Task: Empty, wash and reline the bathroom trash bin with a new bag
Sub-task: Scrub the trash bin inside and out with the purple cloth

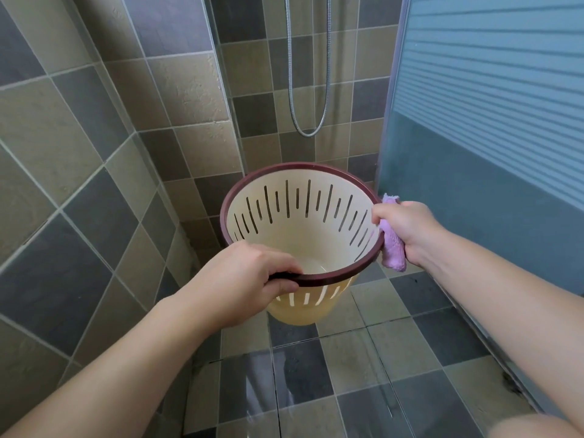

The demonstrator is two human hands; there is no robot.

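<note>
— Tiled walls (94, 128) in grey and tan squares are seen behind the trash bin (303, 222), and a floor (363, 358) of the same tiles lies below it, with a wet sheen on the part nearest the camera. What else is found around the bin?

— A metal shower hose (308, 90) is hung in a loop on the wall beyond the bin, and a frosted glass door (489, 137) with horizontal stripes is seen to the bin's right.

— How is the bin held?

— It is held up off the floor and tilted, so that its mouth is turned toward the camera. Its dark red rim (249, 181) is gripped at the near edge by the left hand (246, 276), the fingers curled over the rim and the thumb tucked under it. The right edge of the rim is pinched by the right hand (410, 229), in which a bunched lilac cloth (393, 251) is also clutched, pressed against the outside of the bin.

— And what is inside the bin?

— No bag or rubbish is seen. Cream walls cut with vertical slots are shown, and a glossy patch that looks like a little water is seen at the bottom; whether it is more than a film cannot be told.
</note>
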